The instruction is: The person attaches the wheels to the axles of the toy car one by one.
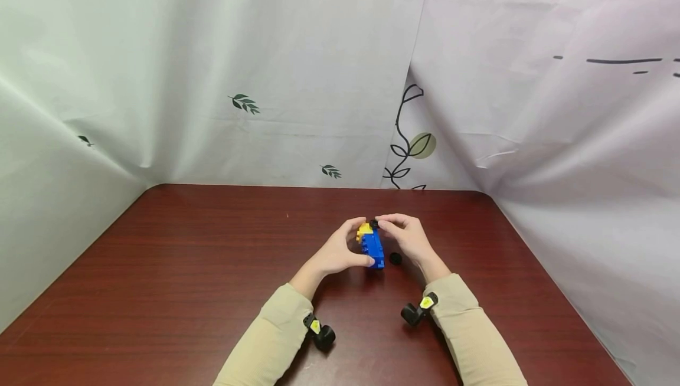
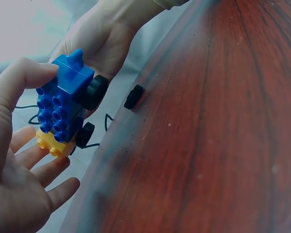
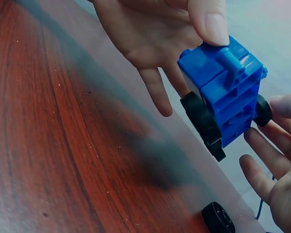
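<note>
A blue toy car base (image 1: 372, 248) with studs along one side and a yellow brick (image 2: 54, 143) at one end is held off the table, tilted on its side. My left hand (image 1: 336, 251) grips it lengthwise, thumb on the blue end and fingers by the yellow end. With its fingertips, my right hand (image 1: 408, 237) pinches a small black wheel (image 3: 263, 110) at the base's side. Two other black wheels, one of them a larger wheel (image 3: 201, 116), sit along the opposite side in the right wrist view. One loose black wheel (image 1: 395, 258) lies on the table beneath my right hand.
The dark red wooden table (image 1: 186, 268) reaches back to a pale printed cloth (image 1: 297, 67) hung around it. Black wrist cameras (image 1: 323, 336) are strapped over both beige sleeves. A thin black cable shows beyond the table edge in the left wrist view.
</note>
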{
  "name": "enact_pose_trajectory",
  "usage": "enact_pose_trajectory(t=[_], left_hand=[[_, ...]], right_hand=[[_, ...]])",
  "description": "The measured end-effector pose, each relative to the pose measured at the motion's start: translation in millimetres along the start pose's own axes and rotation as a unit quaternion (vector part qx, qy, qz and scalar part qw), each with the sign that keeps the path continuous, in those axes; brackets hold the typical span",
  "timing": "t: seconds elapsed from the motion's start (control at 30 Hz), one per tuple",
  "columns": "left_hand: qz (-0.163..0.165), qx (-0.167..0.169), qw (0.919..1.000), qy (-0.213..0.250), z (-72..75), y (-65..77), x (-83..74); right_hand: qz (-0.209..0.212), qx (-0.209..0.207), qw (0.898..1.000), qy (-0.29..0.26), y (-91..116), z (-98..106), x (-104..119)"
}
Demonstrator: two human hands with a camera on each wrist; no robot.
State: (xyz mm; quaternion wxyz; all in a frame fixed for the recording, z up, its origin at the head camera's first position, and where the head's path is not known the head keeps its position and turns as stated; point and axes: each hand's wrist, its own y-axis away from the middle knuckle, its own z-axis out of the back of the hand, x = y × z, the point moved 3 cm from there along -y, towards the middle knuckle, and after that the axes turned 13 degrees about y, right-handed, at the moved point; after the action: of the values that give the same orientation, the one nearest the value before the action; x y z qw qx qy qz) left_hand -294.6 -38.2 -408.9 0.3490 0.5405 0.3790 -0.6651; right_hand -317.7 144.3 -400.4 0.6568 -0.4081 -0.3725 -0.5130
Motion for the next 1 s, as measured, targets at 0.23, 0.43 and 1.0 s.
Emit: enact_pose_trajectory(t=[0.23, 0.43, 1.0], left_hand=[[-0.013, 0.008, 0.9997, -0.018, -2.8, 0.8, -3.0], [-0.032, -0.001, 0.9985, -0.045, -5.1, 2.0, -3.9], [-0.065, -0.014, 0.9969, -0.042, -10.5, 1.9, -8.4]], right_hand=[[-0.021, -0.025, 0.999, -0.026, 0.0, -0.4, -0.4], [-0.057, -0.006, 0.996, -0.068, 0.2, -2.9, 0.3], [-0.143, 0.058, 0.983, -0.099, 3.5, -9.5, 1.6]])
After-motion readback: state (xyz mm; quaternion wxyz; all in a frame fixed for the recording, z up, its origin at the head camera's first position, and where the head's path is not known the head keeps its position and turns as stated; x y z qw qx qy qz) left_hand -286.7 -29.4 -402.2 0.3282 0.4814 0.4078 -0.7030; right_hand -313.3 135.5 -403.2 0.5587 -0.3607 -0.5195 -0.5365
